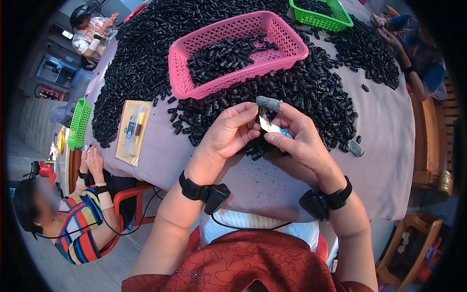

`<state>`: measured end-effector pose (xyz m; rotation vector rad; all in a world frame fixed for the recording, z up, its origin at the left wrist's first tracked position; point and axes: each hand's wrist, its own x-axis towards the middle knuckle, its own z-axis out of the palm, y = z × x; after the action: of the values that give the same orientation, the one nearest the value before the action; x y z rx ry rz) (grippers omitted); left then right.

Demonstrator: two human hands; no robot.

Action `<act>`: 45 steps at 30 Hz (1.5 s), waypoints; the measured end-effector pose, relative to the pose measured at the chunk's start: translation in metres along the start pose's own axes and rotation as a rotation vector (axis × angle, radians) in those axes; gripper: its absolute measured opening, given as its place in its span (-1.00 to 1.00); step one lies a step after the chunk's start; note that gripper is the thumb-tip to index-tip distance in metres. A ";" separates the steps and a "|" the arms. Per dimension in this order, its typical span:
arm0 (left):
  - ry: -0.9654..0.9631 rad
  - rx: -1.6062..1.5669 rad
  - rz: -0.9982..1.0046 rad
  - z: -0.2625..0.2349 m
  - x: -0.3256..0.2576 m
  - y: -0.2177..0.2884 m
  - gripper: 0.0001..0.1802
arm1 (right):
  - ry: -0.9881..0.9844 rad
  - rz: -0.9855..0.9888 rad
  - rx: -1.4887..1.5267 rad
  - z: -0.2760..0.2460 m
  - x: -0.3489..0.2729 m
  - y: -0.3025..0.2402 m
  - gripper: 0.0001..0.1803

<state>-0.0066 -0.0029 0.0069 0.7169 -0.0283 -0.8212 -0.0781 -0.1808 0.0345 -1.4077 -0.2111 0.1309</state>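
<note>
Above the table's near edge, my two hands meet at the fingertips. My left hand (233, 130) is closed in a pinch, with a small black plastic part mostly hidden at its fingertips. My right hand (306, 134) grips a short flat blade (267, 125) with a white and blue part between thumb and fingers, its pale end turned toward the left fingertips. A grey fabric finger cover (269, 103) sits over my right index finger. Just beyond both hands lies a heap of black plastic parts (296, 92). Small dark shavings (258, 181) are scattered on the cloth below.
A pink basket (238, 78) partly filled with black parts stands ahead, with green baskets (331, 22) at far right and far left. A clear packet (136, 129) lies on a yellowish sheet. Another grey finger cover (356, 148) rests at right. Other people sit around the table.
</note>
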 end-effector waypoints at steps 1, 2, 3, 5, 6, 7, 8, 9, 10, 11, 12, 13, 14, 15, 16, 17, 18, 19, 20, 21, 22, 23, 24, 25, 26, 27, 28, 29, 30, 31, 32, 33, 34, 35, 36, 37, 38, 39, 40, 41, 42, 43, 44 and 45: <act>-0.006 0.000 -0.002 0.001 0.000 0.000 -0.86 | 0.000 -0.001 0.000 -0.001 -0.001 -0.002 -0.40; -0.012 0.000 -0.003 0.001 0.000 0.000 -0.85 | -0.012 0.015 0.009 -0.001 -0.001 -0.005 -0.45; -0.012 0.001 -0.003 -0.001 0.000 0.000 -0.85 | -0.023 0.031 0.019 -0.002 -0.002 -0.006 -0.49; -0.087 -0.008 -0.023 -0.006 0.001 -0.001 -0.82 | -0.024 0.041 0.032 -0.003 -0.001 -0.006 -0.48; -0.087 -0.008 -0.023 -0.007 0.001 -0.001 -0.82 | -0.024 0.052 0.045 -0.003 -0.001 -0.006 -0.48; -0.080 -0.010 -0.024 -0.006 0.001 -0.002 -0.82 | -0.023 0.052 0.045 -0.003 -0.001 -0.006 -0.48; -0.072 -0.013 -0.025 -0.006 0.001 -0.002 -0.82 | -0.032 0.048 0.050 -0.004 -0.001 -0.006 -0.48; -0.072 -0.013 -0.025 -0.007 0.002 -0.002 -0.82 | -0.040 0.044 0.055 -0.004 -0.001 -0.006 -0.48; -0.059 -0.026 -0.030 -0.008 0.003 -0.002 -0.83 | -0.041 0.044 0.055 -0.004 -0.001 -0.007 -0.48; -0.046 -0.039 -0.035 -0.008 0.003 -0.002 -0.85 | -0.041 0.045 0.082 -0.003 -0.001 -0.008 -0.48; -0.046 -0.038 -0.034 -0.008 0.003 -0.002 -0.85 | -0.041 0.046 0.109 -0.002 -0.001 -0.009 -0.49; -0.046 -0.045 -0.034 -0.009 0.003 -0.003 -0.85 | -0.041 0.046 0.108 -0.002 -0.001 -0.009 -0.49; -0.047 -0.051 -0.034 -0.009 0.003 -0.003 -0.85 | -0.043 0.050 0.112 -0.002 -0.001 -0.009 -0.49; -0.047 -0.051 -0.034 -0.009 0.003 -0.004 -0.85 | -0.046 0.055 0.116 -0.003 -0.001 -0.009 -0.50; -0.044 -0.065 -0.035 -0.010 0.003 -0.004 -0.85 | -0.046 0.054 0.116 -0.003 -0.001 -0.009 -0.50; -0.040 -0.079 -0.037 -0.010 0.003 -0.005 -0.85 | -0.050 0.052 0.111 -0.003 -0.001 -0.007 -0.50; -0.041 -0.079 -0.036 -0.009 0.002 -0.005 -0.85 | -0.055 0.050 0.106 -0.004 -0.001 -0.007 -0.50; -0.050 -0.078 -0.039 -0.008 0.002 -0.004 -0.86 | -0.056 0.050 0.105 -0.005 -0.001 -0.006 -0.50; -0.058 -0.077 -0.043 -0.007 0.002 -0.004 -0.86 | -0.055 0.076 0.101 -0.006 -0.002 -0.006 -0.51; -0.059 -0.077 -0.042 -0.005 0.002 -0.003 -0.86 | -0.055 0.103 0.097 -0.007 -0.002 -0.006 -0.52; -0.061 -0.076 -0.055 -0.003 0.001 -0.003 -0.86 | -0.055 0.103 0.097 -0.007 -0.002 -0.005 -0.52; -0.063 -0.076 -0.069 -0.002 0.000 -0.002 -0.87 | -0.032 0.137 0.157 -0.008 -0.001 -0.004 -0.54; -0.063 -0.076 -0.068 -0.002 0.000 -0.003 -0.87 | -0.008 0.171 0.218 -0.009 0.000 -0.003 -0.55; -0.054 -0.065 -0.062 -0.002 0.000 -0.004 -0.87 | -0.028 0.175 0.231 -0.012 0.001 0.000 -0.57; -0.045 -0.053 -0.056 -0.002 0.001 -0.004 -0.87 | -0.028 0.175 0.230 -0.012 0.000 0.001 -0.57; -0.046 -0.054 -0.056 -0.001 0.000 -0.004 -0.87 | -0.031 0.158 0.228 -0.011 0.000 0.000 -0.56; -0.044 -0.061 -0.045 -0.001 0.000 -0.003 -0.87 | -0.033 0.141 0.226 -0.010 0.000 -0.001 -0.55; -0.042 -0.069 -0.034 -0.001 0.000 -0.003 -0.86 | -0.033 0.141 0.226 -0.009 -0.001 -0.002 -0.55; -0.043 -0.069 -0.034 -0.001 0.000 -0.002 -0.86 | -0.050 0.131 0.228 -0.007 -0.001 -0.003 -0.52; -0.045 -0.073 -0.032 -0.002 0.000 -0.002 -0.87 | -0.069 0.122 0.232 -0.006 -0.002 -0.004 -0.50; -0.047 -0.078 -0.030 -0.003 0.000 -0.002 -0.87 | -0.071 0.122 0.233 -0.006 -0.001 -0.003 -0.50; -0.045 -0.077 -0.030 -0.003 0.000 -0.002 -0.87 | -0.073 0.124 0.210 -0.006 -0.001 -0.003 -0.49; -0.034 -0.074 -0.030 -0.002 0.000 -0.001 -0.87 | -0.074 0.125 0.185 -0.006 -0.001 -0.003 -0.48; -0.022 -0.071 -0.031 -0.001 0.000 -0.001 -0.88 | -0.074 0.124 0.185 -0.006 -0.001 -0.003 -0.48; -0.023 -0.071 -0.030 -0.002 0.000 -0.001 -0.88 | -0.079 0.124 0.179 -0.006 -0.001 -0.004 -0.49; -0.046 -0.063 -0.032 -0.005 0.001 -0.001 -0.87 | -0.084 0.124 0.173 -0.006 -0.002 -0.004 -0.50; -0.070 -0.056 -0.033 -0.006 0.001 -0.001 -0.87 | -0.084 0.124 0.173 -0.006 -0.001 -0.005 -0.50; -0.070 -0.055 -0.033 -0.006 0.001 -0.002 -0.87 | -0.084 0.123 0.159 -0.006 -0.001 -0.005 -0.50; -0.060 -0.038 -0.023 -0.006 0.001 -0.002 -0.86 | -0.084 0.122 0.146 -0.006 -0.001 -0.005 -0.50; -0.050 -0.020 -0.013 -0.006 0.001 -0.002 -0.86 | -0.085 0.121 0.147 -0.006 -0.001 -0.005 -0.50; -0.050 -0.020 -0.012 -0.005 0.001 -0.002 -0.86 | -0.091 0.134 0.145 -0.007 -0.001 -0.006 -0.49; -0.029 -0.027 -0.010 -0.002 0.001 -0.002 -0.88 | -0.097 0.146 0.143 -0.007 -0.001 -0.007 -0.47; -0.008 -0.033 -0.009 0.000 0.001 -0.001 -0.90 | -0.098 0.146 0.143 -0.006 -0.001 -0.007 -0.47; -0.008 -0.033 -0.008 0.000 0.001 -0.002 -0.90 | -0.079 0.142 0.153 -0.004 -0.001 -0.007 -0.42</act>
<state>-0.0072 -0.0039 0.0054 0.6832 -0.0185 -0.8307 -0.0782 -0.1860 0.0409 -1.2652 -0.1629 0.3147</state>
